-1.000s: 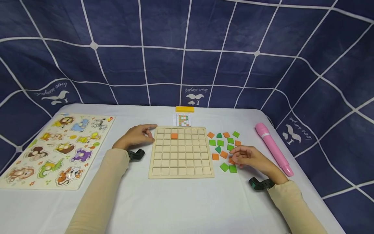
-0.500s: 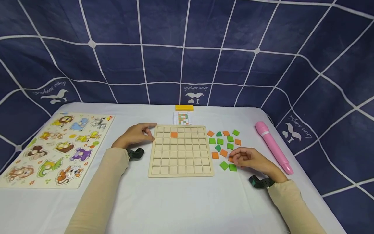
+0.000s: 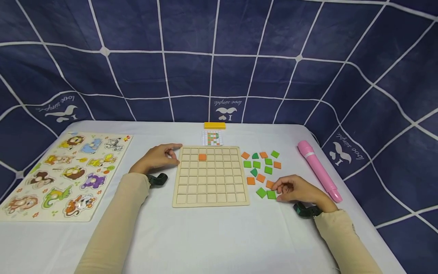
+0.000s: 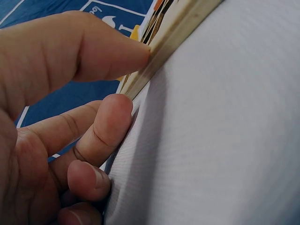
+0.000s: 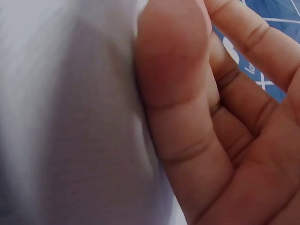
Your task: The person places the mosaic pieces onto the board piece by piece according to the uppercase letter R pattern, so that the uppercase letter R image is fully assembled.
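Observation:
A square wooden grid board (image 3: 211,205) lies in the middle of the table, with one orange tile (image 3: 202,157) in its second row. My left hand (image 3: 155,158) rests at the board's left side: the index fingertip reaches the far left corner, and the thumb touches the edge. The left wrist view shows the thumb tip against the board's side. Beside the loose tiles, my right hand (image 3: 297,189) has relaxed, bent fingers with nothing visible between them. Its fingertips are right at an orange tile (image 3: 269,184), and its thumb tip is near a green tile (image 3: 271,195).
Several loose green and orange tiles (image 3: 256,164) lie right of the board. A pattern card (image 3: 212,138) and a yellow block (image 3: 215,125) are behind it. An animal puzzle board (image 3: 65,175) lies at the left, a pink stick-like object (image 3: 319,170) at the right.
My right hand has shifted slightly right and nearer to me, its thumb and index finger spreading apart; more of the orange tile shows. The left hand stays at the board's edge.

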Available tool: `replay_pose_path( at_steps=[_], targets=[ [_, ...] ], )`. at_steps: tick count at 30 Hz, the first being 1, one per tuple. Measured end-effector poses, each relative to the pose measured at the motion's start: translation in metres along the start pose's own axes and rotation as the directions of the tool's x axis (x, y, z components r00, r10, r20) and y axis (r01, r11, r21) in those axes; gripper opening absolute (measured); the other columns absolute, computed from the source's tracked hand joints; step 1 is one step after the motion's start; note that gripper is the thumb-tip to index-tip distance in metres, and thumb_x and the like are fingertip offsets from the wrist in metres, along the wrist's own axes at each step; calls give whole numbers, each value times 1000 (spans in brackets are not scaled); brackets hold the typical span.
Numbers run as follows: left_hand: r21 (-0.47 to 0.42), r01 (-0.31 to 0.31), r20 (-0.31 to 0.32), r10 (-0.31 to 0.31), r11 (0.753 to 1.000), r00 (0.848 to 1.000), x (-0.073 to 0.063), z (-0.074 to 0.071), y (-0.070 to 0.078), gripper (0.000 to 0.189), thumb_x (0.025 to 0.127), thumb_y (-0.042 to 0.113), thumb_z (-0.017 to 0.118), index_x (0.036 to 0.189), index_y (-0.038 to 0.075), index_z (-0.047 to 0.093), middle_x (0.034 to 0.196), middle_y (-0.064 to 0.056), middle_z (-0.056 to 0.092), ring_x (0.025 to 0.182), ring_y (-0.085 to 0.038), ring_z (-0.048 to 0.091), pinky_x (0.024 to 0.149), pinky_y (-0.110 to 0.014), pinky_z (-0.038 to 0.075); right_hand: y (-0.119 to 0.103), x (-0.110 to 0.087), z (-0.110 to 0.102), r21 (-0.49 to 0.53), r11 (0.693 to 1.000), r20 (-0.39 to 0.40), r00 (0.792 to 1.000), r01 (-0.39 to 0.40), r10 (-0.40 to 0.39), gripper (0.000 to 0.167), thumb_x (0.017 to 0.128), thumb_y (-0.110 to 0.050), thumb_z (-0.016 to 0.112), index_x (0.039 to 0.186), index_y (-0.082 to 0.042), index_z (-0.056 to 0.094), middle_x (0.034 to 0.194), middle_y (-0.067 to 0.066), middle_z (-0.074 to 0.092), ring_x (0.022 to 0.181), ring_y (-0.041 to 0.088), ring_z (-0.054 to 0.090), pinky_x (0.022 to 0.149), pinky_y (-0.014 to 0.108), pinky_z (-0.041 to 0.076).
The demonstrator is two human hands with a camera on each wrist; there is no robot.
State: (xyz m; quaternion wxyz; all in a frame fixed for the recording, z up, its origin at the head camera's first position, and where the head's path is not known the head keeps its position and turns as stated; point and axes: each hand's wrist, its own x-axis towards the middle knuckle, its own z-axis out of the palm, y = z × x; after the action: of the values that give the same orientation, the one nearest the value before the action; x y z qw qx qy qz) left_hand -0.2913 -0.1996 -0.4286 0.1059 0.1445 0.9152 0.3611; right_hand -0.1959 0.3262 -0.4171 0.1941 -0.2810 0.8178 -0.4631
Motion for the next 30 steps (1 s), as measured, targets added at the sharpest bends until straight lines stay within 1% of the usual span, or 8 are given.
replay_pose_path(
  at_steps=[3, 6, 12, 19, 26, 30],
  targets=[
    [1, -1, 1, 1, 1000, 1000, 0, 0, 0, 79, 86, 21, 80, 158, 4, 54, 96, -2, 70, 77, -18, 52, 81, -37, 41, -1, 1, 2, -65, 998, -18, 1000, 2, -3, 23, 86, 3, 85, 106, 7, 74, 86, 0, 64, 75, 7, 55, 64, 21, 47],
    [1, -3, 2, 3, 1000, 1000, 0, -1, 0, 79, 86, 21, 81, 159, 4, 53, 96, -2, 69, 77, -18, 52, 82, -37, 41, -2, 2, 4, -108, 994, -35, 999, 4, -8, 24, 84, 3, 87, 105, 4, 75, 85, 2, 63, 74, 8, 55, 64, 22, 47],
    [-2, -6, 2, 6, 1000, 1000, -2, -1, 1, 79, 86, 21, 81, 158, 3, 53, 96, -1, 69, 78, -17, 53, 84, -36, 41, -4, 2, 7, -146, 989, -55, 998, -20, 12, 24, 83, 2, 88, 102, 1, 75, 85, 1, 63, 74, 8, 54, 64, 22, 46],
    [-6, -17, -8, 17, 1000, 1000, -1, 1, 0, 78, 86, 20, 83, 157, 2, 55, 94, -1, 70, 83, -17, 55, 84, -35, 42, -3, 2, 8, -141, 990, -73, 997, -17, 7, 23, 83, 4, 84, 103, 2, 73, 86, 0, 62, 75, 9, 54, 65, 23, 47],
    [-16, -15, -6, 14, 1000, 1000, 0, 1, -1, 78, 87, 19, 83, 157, 1, 54, 95, -1, 69, 83, -18, 55, 84, -37, 42, -6, 3, 4, -141, 990, -125, 992, -22, 4, 23, 85, 4, 84, 104, 3, 71, 91, 4, 65, 78, 10, 58, 68, 23, 50],
    [-1, -4, -4, 4, 1000, 1000, 0, 1, -1, 78, 87, 20, 82, 158, 3, 54, 96, -1, 70, 84, -19, 54, 84, -37, 41, -8, 6, 3, -122, 991, -151, 988, -46, 27, 24, 86, 2, 83, 107, 5, 70, 94, 6, 67, 80, 10, 60, 71, 23, 51]
  ],
)
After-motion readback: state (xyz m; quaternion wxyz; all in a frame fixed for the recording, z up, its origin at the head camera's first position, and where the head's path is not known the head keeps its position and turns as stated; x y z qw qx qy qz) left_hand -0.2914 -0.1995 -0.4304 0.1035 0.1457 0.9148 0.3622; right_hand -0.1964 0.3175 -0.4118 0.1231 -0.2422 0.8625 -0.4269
